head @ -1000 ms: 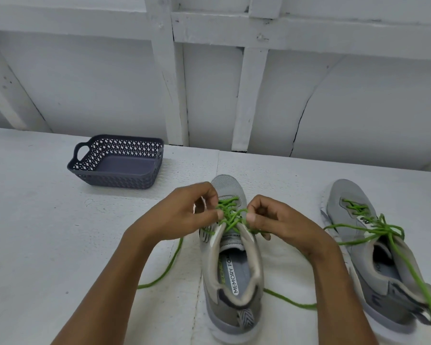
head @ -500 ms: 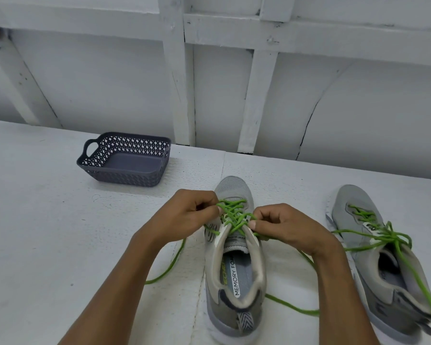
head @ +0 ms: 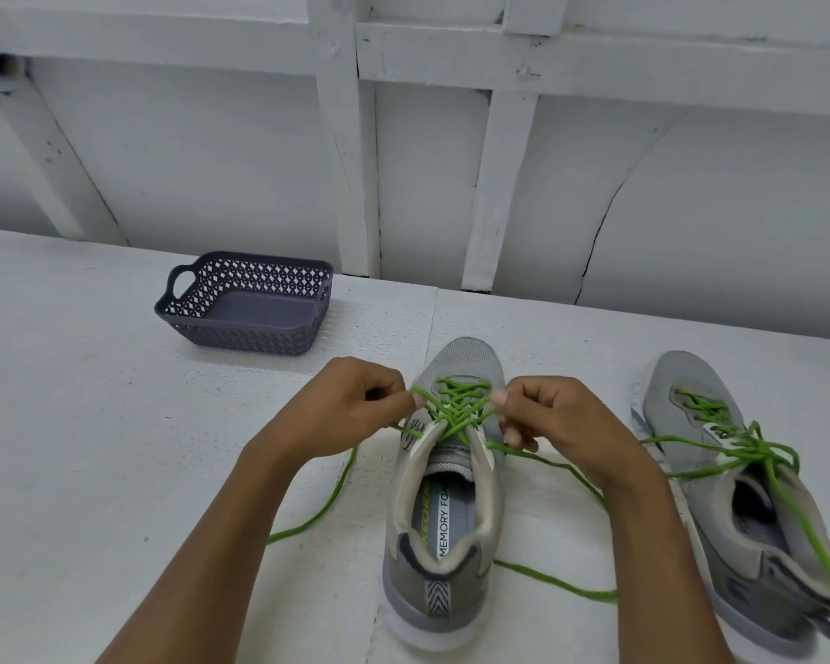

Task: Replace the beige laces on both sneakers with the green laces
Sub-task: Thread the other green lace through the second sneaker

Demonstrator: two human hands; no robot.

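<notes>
Green lace (head: 456, 413) judged limp, light; best pinched close to sneaker (head: 461, 361). Left hand (head: 351, 407), right hand (head: 559, 421) fingers (head: 503, 399) were clamped on it.

Bare workroom: white table (head: 92, 448), whitewashed timber-framed wall (head: 212, 160).

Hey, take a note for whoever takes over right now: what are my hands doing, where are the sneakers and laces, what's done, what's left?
Hands: left hand pinches the green lace at the middle sneaker's left side; right hand pinches it at the right side.
Its ends trail loose on the table.
The right sneaker carries a second lace, green and loosely bunched.
The basket stands back left; no beige laces are in view.
Done: both sneakers look threaded in green.
Left: probably snug and tie both.
</notes>
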